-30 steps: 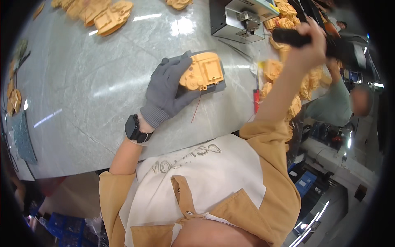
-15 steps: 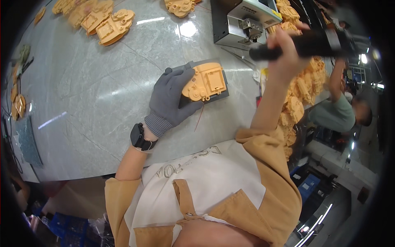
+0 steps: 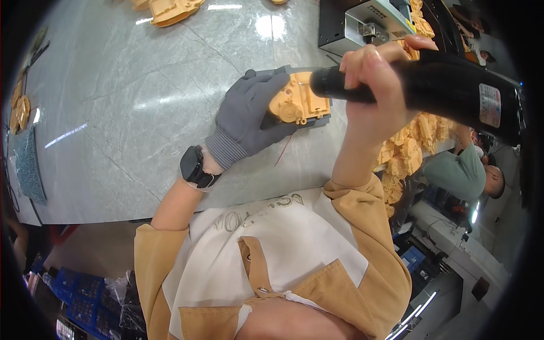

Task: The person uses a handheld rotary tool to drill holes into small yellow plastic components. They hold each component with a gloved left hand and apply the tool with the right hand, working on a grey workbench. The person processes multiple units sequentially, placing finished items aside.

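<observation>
My left hand [image 3: 247, 111], in a grey knit glove, presses an orange moulded plastic housing [image 3: 290, 109] against a dark flat block [image 3: 321, 122] on the table. Its fingers and thumb close around the housing's left end. A thin red wire [image 3: 283, 152] sticks out below the housing. My bare right hand [image 3: 378, 76] wraps round a black tube-shaped handheld tool [image 3: 445, 85], a label near its thick end. The tool's narrow end points left and covers the housing's upper right part from view; I cannot tell whether it touches.
Beyond the tool stands a metal-and-black bench machine [image 3: 357, 28]. Orange housings [image 3: 411, 150] are heaped along the right edge, with more [image 3: 173, 10] at the far left. A blue-green mat [image 3: 29, 164] lies on the grey table [image 3: 141, 124]. Another person [image 3: 459, 173] sits at the right.
My right hand has brought the black tool down and left, its narrow end now over the housing. My left hand still holds the housing. The view has shifted slightly.
</observation>
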Tool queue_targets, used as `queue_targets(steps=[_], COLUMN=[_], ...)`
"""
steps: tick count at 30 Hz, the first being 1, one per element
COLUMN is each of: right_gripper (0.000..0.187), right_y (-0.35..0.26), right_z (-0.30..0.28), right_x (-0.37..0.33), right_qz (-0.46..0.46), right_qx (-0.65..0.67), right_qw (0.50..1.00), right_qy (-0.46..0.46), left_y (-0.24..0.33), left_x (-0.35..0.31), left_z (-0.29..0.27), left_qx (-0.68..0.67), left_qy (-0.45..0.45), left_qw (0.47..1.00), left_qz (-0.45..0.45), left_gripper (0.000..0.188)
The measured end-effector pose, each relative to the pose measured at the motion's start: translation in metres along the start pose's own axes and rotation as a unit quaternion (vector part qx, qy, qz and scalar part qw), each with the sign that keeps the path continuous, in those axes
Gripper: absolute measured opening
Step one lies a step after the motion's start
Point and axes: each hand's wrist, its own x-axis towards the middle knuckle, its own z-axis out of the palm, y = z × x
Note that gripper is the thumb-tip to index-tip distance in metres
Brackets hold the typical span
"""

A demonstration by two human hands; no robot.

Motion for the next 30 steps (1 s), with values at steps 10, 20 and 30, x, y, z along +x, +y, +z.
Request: queue_targets(steps=[10, 20, 30], right_gripper=[0.047, 0.040, 0.034], right_y=[0.013, 0.023, 0.024], right_z=[0.012, 0.013, 0.006], right_x=[0.006, 0.006, -0.003], right_qz=[0.030, 0.036, 0.041], right_qx=[-0.055, -0.039, -0.032], right_qw=[0.998, 0.998, 0.998], right_qy=[-0.002, -0.042, 0.023], left_y=[0.001, -0.001, -0.001], left_x=[0.002, -0.001, 0.000], left_z=[-0.002, -0.002, -0.002], left_qx=[0.000, -0.030, -0.055], left_qy=[0.022, 0.025, 0.011], left_qw=[1.000, 0.999, 0.998], left_qz=[0.006, -0.035, -0.043], left_gripper=[0.073, 0.078, 0.079])
